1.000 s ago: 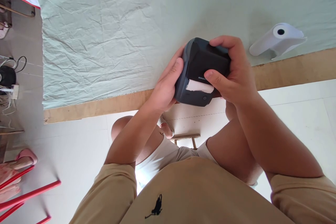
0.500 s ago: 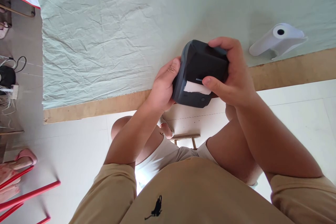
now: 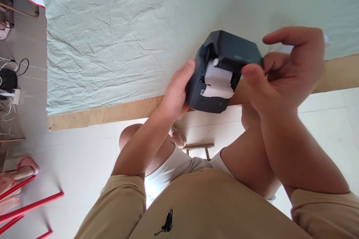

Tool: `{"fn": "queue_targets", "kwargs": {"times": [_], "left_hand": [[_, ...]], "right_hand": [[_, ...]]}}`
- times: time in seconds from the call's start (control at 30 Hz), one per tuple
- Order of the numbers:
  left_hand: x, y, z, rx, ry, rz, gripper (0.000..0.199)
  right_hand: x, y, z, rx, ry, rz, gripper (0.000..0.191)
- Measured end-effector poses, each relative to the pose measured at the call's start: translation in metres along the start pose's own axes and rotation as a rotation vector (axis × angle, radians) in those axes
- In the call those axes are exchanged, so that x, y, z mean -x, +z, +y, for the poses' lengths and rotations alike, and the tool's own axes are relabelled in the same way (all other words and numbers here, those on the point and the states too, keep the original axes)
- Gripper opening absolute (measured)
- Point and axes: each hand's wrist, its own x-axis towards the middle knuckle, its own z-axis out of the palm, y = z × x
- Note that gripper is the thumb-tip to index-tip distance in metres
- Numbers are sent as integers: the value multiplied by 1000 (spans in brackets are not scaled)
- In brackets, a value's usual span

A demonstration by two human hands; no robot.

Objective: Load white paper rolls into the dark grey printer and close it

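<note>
A dark label printer (image 3: 209,105) is in my left hand (image 3: 176,95), which grips its left side with the thumb on the edge. Its lid (image 3: 238,50) stands raised, showing the inside. White paper (image 3: 218,82) lies in the bay and reaches over the front lip. My right hand (image 3: 288,67), slightly blurred, is at the lid's right end with thumb and index finger spread apart. The thumb tip overlaps the lid's corner; whether it touches is unclear. Behind that hand, a white paper roll (image 3: 282,47) on the table is mostly hidden.
A wrinkled pale green cloth (image 3: 112,37) covers the table, with a bare wooden edge (image 3: 112,114) toward me. Left on the floor are cables (image 3: 9,110), red bars (image 3: 33,207) and another person's foot in a pink slipper (image 3: 28,166). A wooden stool (image 3: 199,146) is under the table.
The printer's lid has swung up from closed, exposing the paper inside. My right hand has moved right, off the printer's top, and now covers most of the paper roll. My left hand keeps its grip.
</note>
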Motion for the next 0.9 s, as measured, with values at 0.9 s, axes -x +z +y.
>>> {"fn": "queue_targets", "kwargs": {"times": [0.9], "left_hand": [[6, 5, 5, -149, 45, -10, 49]], "right_hand": [[-19, -29, -26, 31, 159, -256, 41]]}}
